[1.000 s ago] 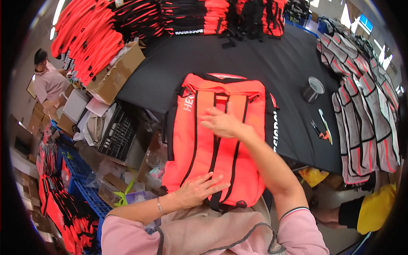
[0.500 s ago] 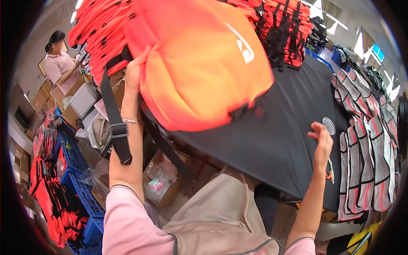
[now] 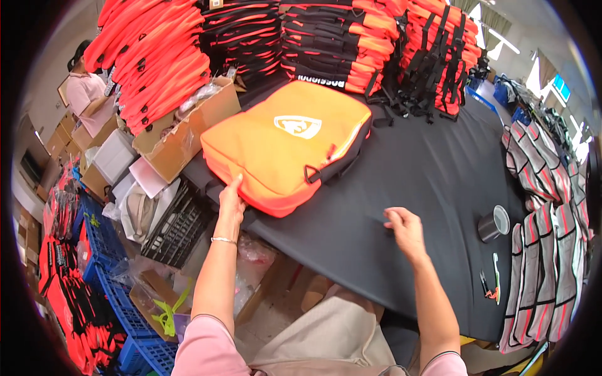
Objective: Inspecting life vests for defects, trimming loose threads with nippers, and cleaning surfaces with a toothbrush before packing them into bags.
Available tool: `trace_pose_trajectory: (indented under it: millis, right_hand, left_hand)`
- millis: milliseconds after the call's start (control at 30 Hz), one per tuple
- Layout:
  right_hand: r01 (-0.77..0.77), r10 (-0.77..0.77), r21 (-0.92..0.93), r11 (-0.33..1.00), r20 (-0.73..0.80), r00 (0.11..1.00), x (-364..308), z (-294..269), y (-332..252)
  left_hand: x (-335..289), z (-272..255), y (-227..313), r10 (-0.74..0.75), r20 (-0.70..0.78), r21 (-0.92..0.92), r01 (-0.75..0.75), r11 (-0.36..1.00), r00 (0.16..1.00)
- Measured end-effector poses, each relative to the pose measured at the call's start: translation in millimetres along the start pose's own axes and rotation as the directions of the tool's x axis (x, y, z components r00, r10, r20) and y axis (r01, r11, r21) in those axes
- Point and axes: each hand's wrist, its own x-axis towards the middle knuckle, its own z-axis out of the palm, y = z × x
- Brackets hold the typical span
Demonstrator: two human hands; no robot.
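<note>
An orange backpack (image 3: 269, 141) with a white emblem lies flat on the black-covered table (image 3: 401, 169), a zipper and black side facing right. My left hand (image 3: 232, 202) is closed on its near left corner, thumb on top and the other fingers hidden beneath. Over the table to the right of the backpack is my right hand (image 3: 406, 230), its fingers curled together. Whatever it may hold is too small to see. A dark cup (image 3: 493, 224) stands further right, with a small orange-handled tool (image 3: 488, 289) and a thin white-and-green stick (image 3: 496, 276) nearer me.
Tall stacks of orange-and-black backpacks (image 3: 338, 47) line the table's far side. Grey panels with black and pink trim (image 3: 542, 269) are layered along the right edge. At left are an open cardboard box (image 3: 191, 128), a black crate (image 3: 179, 219) and blue crates (image 3: 122, 288). Another person (image 3: 88, 94) stands far left.
The backpack has come down from in front of me onto the table, emblem up, my left hand still on it. My right hand has moved left from beside the cup and its fingers have curled.
</note>
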Motion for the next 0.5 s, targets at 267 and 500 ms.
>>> trace_pose_trajectory:
  millis: [267, 500]
  right_hand:
    - [-0.271, 0.183, 0.330, 0.904, 0.273, 0.944, 66.8, 97.6, -53.8]
    - [-0.181, 0.039, 0.454, 0.872, 0.304, 0.952, 93.9, 127.1, -54.1]
  left_hand:
    - [-27.1, 12.8, -32.9, 0.143, 0.008, -0.071, -0.142, 0.987, 0.990]
    - [-17.4, 2.3, -59.8, 0.244, -0.049, -0.042, -0.246, 0.968, 0.968]
